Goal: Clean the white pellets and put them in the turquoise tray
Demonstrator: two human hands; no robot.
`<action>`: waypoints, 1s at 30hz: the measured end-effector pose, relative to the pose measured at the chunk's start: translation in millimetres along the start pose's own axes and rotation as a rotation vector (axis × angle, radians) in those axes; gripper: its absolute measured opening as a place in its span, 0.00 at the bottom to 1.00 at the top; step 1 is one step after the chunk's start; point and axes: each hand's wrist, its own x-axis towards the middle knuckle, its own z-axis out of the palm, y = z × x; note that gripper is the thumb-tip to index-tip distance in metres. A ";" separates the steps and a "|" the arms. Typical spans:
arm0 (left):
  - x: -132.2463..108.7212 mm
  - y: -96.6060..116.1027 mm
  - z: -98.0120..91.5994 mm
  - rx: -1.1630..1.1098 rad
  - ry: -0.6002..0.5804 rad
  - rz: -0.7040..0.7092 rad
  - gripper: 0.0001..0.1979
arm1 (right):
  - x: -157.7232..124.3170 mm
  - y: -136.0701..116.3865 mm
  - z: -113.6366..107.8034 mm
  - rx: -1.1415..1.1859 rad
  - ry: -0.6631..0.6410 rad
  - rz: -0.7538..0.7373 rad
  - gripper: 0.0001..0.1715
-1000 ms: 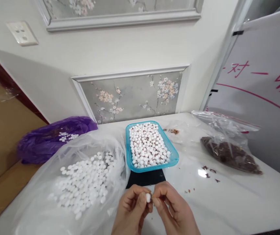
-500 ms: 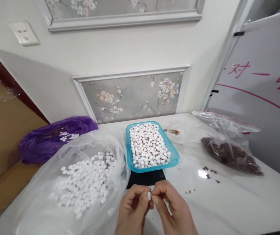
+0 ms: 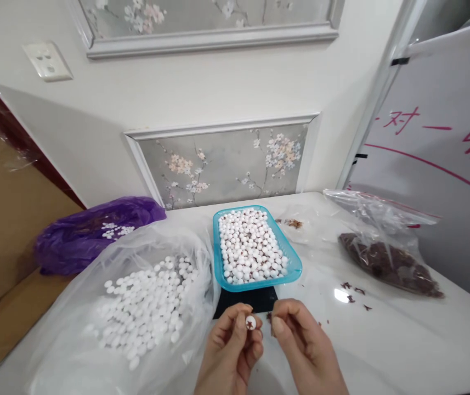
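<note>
My left hand pinches a small white ball between thumb and forefinger. On the ball's near face sits a reddish-brown star-shaped piece. Just to its right, my right hand is closed, with a small dark brown bit showing at its fingertips; its exact kind is too small to make out. The two hands are apart. Beyond them stands a blue plastic tray full of similar white balls with brown marks. A clear plastic bag with many plain white balls lies open on the left.
A purple bag with some white pieces lies at the back left. On the right is a zip bag of dark brown pieces, with a few loose brown pieces near it. A black mat is partly under the tray.
My hands have moved apart, the right one going right. The ball in my left hand now shows its face with the brown star, and a dark bit shows at my right fingertips.
</note>
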 end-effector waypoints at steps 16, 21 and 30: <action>-4.1 0.7 -3.0 0.118 0.109 0.172 0.14 | -5.4 32.9 -33.8 -0.030 0.333 0.213 0.40; -1.5 -0.2 -4.8 0.155 0.020 0.265 0.10 | 4.8 50.6 -38.5 -0.213 0.249 0.148 0.33; 0.4 -0.7 -0.8 0.097 0.142 0.141 0.15 | 30.4 30.9 -23.7 -0.456 0.081 0.128 0.21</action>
